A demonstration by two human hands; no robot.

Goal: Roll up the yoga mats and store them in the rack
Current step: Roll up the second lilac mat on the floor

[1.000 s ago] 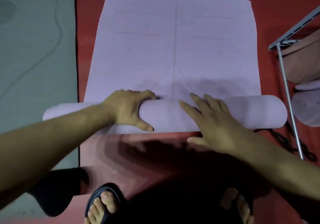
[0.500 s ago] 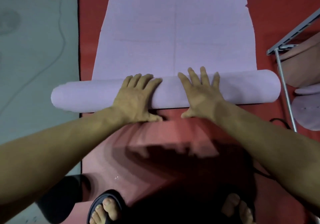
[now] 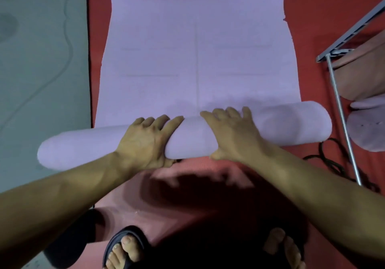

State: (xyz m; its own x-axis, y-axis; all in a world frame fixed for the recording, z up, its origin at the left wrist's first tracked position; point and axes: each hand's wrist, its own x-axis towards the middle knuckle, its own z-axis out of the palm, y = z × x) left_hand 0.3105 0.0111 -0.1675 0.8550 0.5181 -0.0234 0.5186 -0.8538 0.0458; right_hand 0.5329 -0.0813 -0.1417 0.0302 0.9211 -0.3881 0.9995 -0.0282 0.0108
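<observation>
Crosswise on the red floor mat (image 3: pixel 325 4) lies the rolled part of the lilac yoga mat (image 3: pixel 193 137), its long axis running left to right, the right end slightly farther away. The flat, unrolled stretch (image 3: pixel 195 60) extends straight away from the roll. Both grips are set on the roll's middle: the left hand (image 3: pixel 145 141) and right hand (image 3: pixel 233 133) are laid over it, fingers draped forward, neither nearer. The push, it is judged, must go away. The rack (image 3: pixel 341 110) stands at the right.
</observation>
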